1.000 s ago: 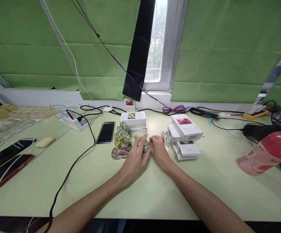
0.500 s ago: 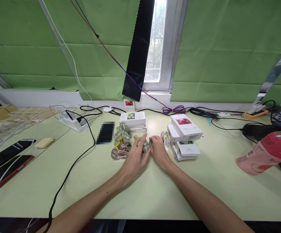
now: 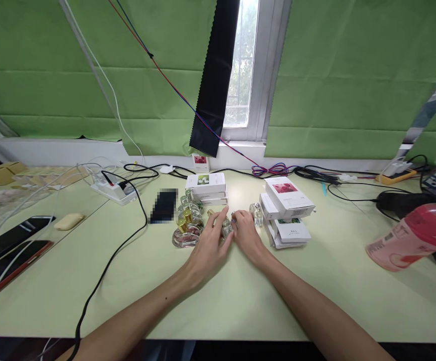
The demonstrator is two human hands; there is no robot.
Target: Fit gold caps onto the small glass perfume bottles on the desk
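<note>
My left hand (image 3: 209, 245) and my right hand (image 3: 246, 234) meet at the middle of the pale green table (image 3: 218, 296), both closed around a small clear glass bottle (image 3: 227, 227) between them. Left of my left hand lies a cluster of glass perfume bottles with gold caps (image 3: 186, 224). One more clear bottle (image 3: 257, 213) stands just beyond my right hand. A stack of white boxes with red and green pictures (image 3: 288, 210) sits to the right, and another white box stack (image 3: 206, 186) is behind the bottles.
A black phone (image 3: 164, 205) lies left of the bottles. A power strip (image 3: 113, 189) with black and white cables sits at the left. A pink bottle (image 3: 413, 237) lies on its side at the right. Two dark phones (image 3: 10, 245) lie at the far left.
</note>
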